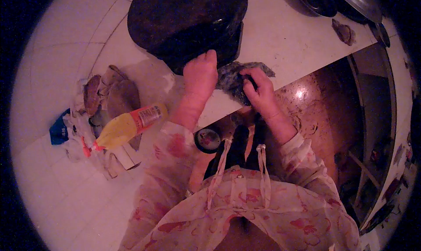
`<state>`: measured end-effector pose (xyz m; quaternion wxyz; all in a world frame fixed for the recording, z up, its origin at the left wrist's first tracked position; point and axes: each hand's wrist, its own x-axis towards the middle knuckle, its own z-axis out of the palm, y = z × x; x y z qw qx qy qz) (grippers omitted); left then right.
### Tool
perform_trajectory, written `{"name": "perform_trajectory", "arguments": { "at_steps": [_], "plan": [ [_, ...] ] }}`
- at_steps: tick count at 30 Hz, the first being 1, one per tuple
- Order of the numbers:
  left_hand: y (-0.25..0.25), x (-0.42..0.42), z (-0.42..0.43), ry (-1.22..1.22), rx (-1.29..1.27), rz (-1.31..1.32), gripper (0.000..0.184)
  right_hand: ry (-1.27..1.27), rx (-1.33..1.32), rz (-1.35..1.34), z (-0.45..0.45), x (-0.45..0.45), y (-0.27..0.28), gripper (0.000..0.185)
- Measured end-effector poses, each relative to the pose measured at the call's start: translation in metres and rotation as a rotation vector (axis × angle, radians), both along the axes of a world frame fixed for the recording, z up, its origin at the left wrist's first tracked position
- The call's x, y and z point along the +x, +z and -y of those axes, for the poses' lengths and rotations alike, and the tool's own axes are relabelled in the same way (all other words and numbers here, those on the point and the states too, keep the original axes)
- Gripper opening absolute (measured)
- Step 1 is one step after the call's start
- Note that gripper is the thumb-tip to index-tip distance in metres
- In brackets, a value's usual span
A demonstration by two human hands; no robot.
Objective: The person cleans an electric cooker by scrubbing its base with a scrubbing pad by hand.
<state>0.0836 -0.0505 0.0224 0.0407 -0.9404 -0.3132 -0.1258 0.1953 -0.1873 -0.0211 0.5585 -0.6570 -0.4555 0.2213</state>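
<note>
My left hand [201,73] is curled into a fist at the edge of a smooth, glossy, dark rounded object [188,21]; whether it grips anything, I can't tell. My right hand [260,90] is half curled over a dark, mottled, crumpled cloth [232,78] on the pale, smooth counter [272,36], thumb apart from forefinger, its grip unclear.

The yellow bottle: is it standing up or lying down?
Lying down. The yellow bottle shows its whole long side and its label, and its red top points sideways, not up.
</note>
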Motion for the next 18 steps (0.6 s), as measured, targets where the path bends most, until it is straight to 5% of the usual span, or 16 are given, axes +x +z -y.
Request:
{"name": "perform_trajectory", "arguments": {
  "at_steps": [9, 18],
  "plan": [
    [0.004, 0.009, -0.007, 0.04, -0.055, -0.23, 0.017, 0.009, -0.037, -0.027, -0.002, 0.003, -0.002, 0.022],
    [-0.005, 0.002, -0.006, 0.101, -0.134, -0.141, 0.022, 0.005, -0.013, -0.044, -0.002, 0.004, 0.001, 0.021]
  ]
}}
